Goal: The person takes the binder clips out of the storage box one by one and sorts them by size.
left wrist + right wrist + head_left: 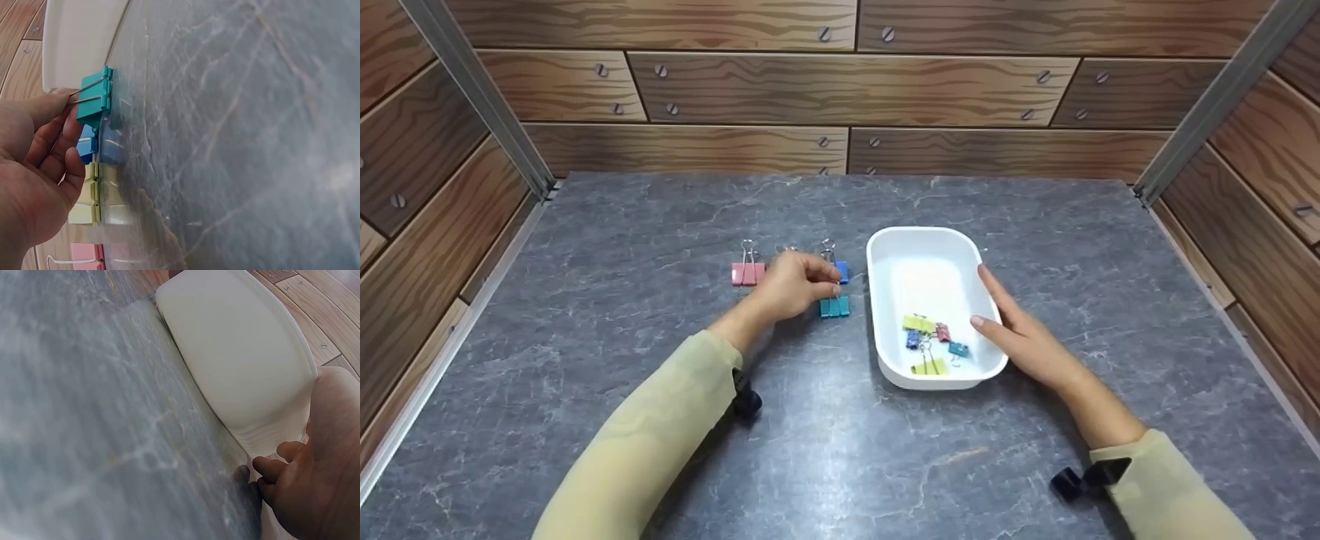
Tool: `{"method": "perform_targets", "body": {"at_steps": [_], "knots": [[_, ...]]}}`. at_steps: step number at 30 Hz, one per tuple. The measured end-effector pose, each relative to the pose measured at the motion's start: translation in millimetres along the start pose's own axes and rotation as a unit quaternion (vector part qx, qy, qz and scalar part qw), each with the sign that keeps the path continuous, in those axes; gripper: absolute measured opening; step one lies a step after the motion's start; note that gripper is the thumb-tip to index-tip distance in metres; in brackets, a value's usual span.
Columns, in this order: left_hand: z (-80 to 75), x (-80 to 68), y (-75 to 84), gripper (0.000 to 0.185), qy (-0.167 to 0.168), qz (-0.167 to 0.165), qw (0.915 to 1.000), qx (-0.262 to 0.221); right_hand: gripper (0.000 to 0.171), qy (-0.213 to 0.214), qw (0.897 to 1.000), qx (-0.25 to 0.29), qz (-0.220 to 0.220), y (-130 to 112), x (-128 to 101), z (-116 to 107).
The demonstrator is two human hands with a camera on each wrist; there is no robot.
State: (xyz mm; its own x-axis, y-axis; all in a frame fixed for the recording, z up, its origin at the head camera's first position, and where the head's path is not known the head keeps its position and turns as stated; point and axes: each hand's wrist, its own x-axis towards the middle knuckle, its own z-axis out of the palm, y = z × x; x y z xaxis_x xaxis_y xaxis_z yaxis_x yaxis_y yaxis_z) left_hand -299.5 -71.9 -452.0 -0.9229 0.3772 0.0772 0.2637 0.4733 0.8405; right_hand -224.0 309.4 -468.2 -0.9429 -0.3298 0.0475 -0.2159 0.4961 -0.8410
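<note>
Teal binder clip point(834, 307) is in the left hand point(791, 289), left of the white tray point(926, 281). Head view: thumb and fingers pinch its wire handles. Handles point away from the person, body toward them; the body's long axis runs left-right. Can't tell if it touches the tabletop point(825, 450). Pink clip point(748, 274) and blue clip point(841, 271) sit beyond it, handles also pointing away. Left hand blocks part of the blue one and what's between the two; only some wire shows past the knuckles. Tray's long axis runs away from the person. Right hand point(1024, 334) grips its right side, thumb over the rim, other fingers outside. Small clips point(928, 345) in yellow-green, blue, pink and teal lie mixed at the tray's near end. Tabletop is dark grey, marble-veined, glossy; wood-print panels point(847, 90) behind.

Left wrist view: pinch confirmed, two thin wires between thumb and fingers, teal body angled away from the palm. Blue, yellow clip point(87, 194) and pink line up past it, bodies reflected in the tabletop.

Right wrist view: smooth white outer wall, rounded corner, faint ribbing near the curled fingers point(273, 469). Thumb hidden here.
</note>
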Motion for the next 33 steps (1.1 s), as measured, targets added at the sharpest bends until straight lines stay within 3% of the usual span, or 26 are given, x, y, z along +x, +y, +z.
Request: {"method": "perform_targets", "body": {"at_steps": [18,33], "knots": [[-2.4,-2.2,0.6,0.019,-0.015,0.003,0.9998,-0.012,0.076,0.004,1.0,-0.007,0.0,-2.9,1.1,0.0],[-2.9,-3.6,1.9,0.023,-0.047,0.004,0.9987,-0.02,0.076,0.0,1.0,0.002,0.001,-0.2,-0.8,-0.4]]}}
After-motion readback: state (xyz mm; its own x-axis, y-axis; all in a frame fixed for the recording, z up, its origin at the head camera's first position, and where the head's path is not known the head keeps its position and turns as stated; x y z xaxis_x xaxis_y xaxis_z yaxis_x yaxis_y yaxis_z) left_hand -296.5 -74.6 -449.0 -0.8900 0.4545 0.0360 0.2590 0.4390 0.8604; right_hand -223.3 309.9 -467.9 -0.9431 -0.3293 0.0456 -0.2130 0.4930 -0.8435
